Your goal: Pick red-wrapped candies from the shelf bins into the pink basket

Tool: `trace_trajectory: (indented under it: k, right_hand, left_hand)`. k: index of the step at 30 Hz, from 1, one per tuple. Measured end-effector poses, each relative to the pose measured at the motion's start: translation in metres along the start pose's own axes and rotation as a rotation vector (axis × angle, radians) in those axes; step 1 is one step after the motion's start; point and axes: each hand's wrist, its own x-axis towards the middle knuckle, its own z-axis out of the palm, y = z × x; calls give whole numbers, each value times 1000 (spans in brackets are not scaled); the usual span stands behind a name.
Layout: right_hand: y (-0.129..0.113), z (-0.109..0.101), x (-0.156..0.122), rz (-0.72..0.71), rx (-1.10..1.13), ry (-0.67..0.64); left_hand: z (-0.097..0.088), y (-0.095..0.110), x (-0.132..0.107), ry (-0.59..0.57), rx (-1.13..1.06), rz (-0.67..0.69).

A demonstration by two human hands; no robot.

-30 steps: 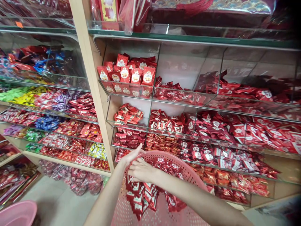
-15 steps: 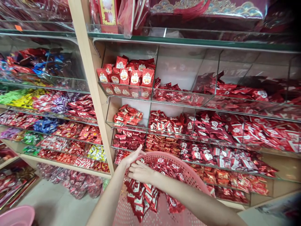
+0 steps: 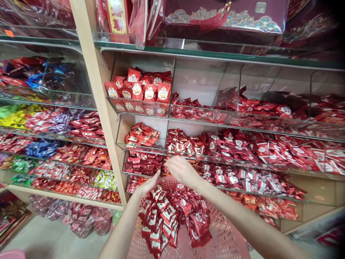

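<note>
A pink perforated plastic basket [image 3: 226,235] is tilted in front of me, with many small red-wrapped packets [image 3: 163,216] inside, some with white labels. My left hand [image 3: 147,185] is at the basket's far left rim and appears to grip it, its fingers partly hidden. Above the far rim, my right hand [image 3: 181,172] is raised before the lower shelf compartments. Its fingers are bent and blurred, and I cannot see anything in them. Just beyond it lie red packets with white print [image 3: 184,142], and to the left are dark red packets [image 3: 142,162].
Glass-fronted shelves hold more wrapped packets, with red pouches [image 3: 149,91] at upper left. A wooden upright [image 3: 101,108] divides the shelving. Colourful sweets [image 3: 43,149] fill the left bay. Bagged packets [image 3: 83,219] sit on the floor. A large maroon box [image 3: 242,21] stands on the top shelf.
My right hand has moved up and away from the packets in the basket, toward the shelf. More packets in the basket now show. The view has shifted slightly; my left hand stays at the rim.
</note>
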Motion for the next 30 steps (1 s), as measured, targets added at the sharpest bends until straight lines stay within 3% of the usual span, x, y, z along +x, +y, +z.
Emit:
trace_trajectory:
  k: [3, 6, 8, 11, 14, 17, 19, 22, 25, 27, 30]
  right_hand:
    - [47, -28, 5, 230, -156, 2]
    - [83, -42, 9, 406, -302, -136]
    - [95, -46, 12, 450, -361, -247]
    - [99, -46, 14, 488, -398, -336]
    - [95, -47, 13, 529, -382, -331]
    - [94, -55, 6, 535, -356, -266]
    - [92, -64, -2, 525, -319, -155]
    - [76, -79, -16, 531, -137, 101]
    - [41, -79, -31, 616, 228, 286]
    - [13, -64, -42, 688, 549, 298]
    - [-21, -22, -62, 843, 1053, 168]
  left_hand:
    - [0, 1, 0, 35, 41, -25]
    - [-1, 1, -1, 53, 42, -32]
    - [-2, -2, 0, 53, 5, -39]
    - [-4, -8, 3, 51, -39, -36]
    - [-4, -12, 5, 56, -37, -14]
    - [-4, -10, 4, 46, -10, -15]
    - [-4, -8, 3, 41, 11, -25]
    - [-4, -7, 3, 44, 16, -25]
    - [-4, -12, 7, 34, -13, -12]
    - [-4, -16, 10, 29, -55, -7]
    - [-3, -21, 14, 26, -89, -18]
